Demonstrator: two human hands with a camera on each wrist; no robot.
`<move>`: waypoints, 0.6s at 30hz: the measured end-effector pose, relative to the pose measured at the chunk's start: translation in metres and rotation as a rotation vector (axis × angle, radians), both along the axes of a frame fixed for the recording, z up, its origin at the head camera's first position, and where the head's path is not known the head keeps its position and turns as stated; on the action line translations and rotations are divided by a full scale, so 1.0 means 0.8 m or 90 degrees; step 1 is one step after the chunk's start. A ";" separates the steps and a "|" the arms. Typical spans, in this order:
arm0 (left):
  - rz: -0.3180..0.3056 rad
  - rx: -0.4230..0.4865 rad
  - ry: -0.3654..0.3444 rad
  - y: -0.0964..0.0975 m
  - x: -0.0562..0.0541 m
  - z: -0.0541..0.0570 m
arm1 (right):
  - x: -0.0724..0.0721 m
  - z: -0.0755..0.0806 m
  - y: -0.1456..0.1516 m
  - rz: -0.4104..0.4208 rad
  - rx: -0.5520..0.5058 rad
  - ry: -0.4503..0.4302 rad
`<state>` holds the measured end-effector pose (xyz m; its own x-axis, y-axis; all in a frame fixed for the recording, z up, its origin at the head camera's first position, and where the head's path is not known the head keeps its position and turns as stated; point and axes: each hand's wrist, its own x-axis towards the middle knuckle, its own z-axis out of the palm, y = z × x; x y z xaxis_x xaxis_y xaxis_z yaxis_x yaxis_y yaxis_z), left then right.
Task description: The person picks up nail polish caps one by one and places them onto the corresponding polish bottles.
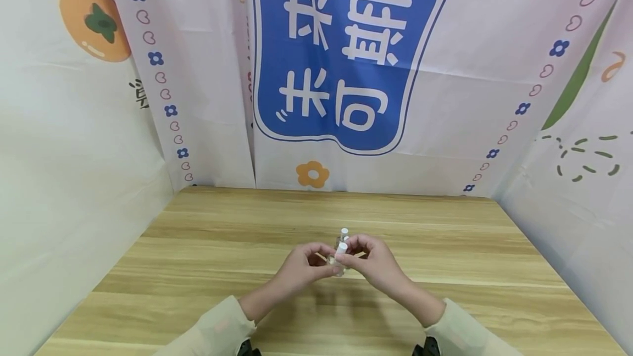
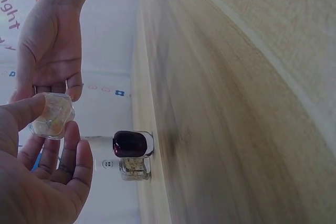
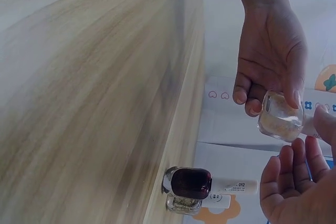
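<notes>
A small clear nail polish bottle [image 3: 281, 119] with a pale, shimmery content is held above the table between both hands. My left hand [image 1: 304, 268] grips its glass body between thumb and fingers. On the other side, my right hand [image 1: 378, 262] pinches the white cap [image 1: 342, 248], which points up in the head view. Beyond the hands stand two more polish bottles, one dark red [image 3: 190, 183] with a white cap and one clear with glitter [image 2: 135, 169]. In the head view their glass is mostly hidden by the right hand.
A wood-grain table [image 1: 198, 257] lies beneath the hands. Printed cloth [image 1: 212, 147] hangs along its back edge, with more cloth at the left and right sides. The two standing bottles are close together just past the hands.
</notes>
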<state>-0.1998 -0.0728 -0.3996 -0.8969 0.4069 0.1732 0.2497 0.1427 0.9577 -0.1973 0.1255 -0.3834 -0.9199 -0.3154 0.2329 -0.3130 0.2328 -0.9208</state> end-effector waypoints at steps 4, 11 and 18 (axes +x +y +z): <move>0.006 -0.008 -0.002 -0.003 -0.002 0.000 | -0.001 -0.001 -0.004 -0.011 -0.005 0.002; 0.009 -0.028 0.013 -0.010 -0.007 -0.002 | 0.000 -0.003 -0.014 -0.032 0.000 0.016; 0.027 -0.043 0.017 -0.018 -0.014 -0.004 | -0.002 -0.009 -0.027 -0.067 0.001 0.030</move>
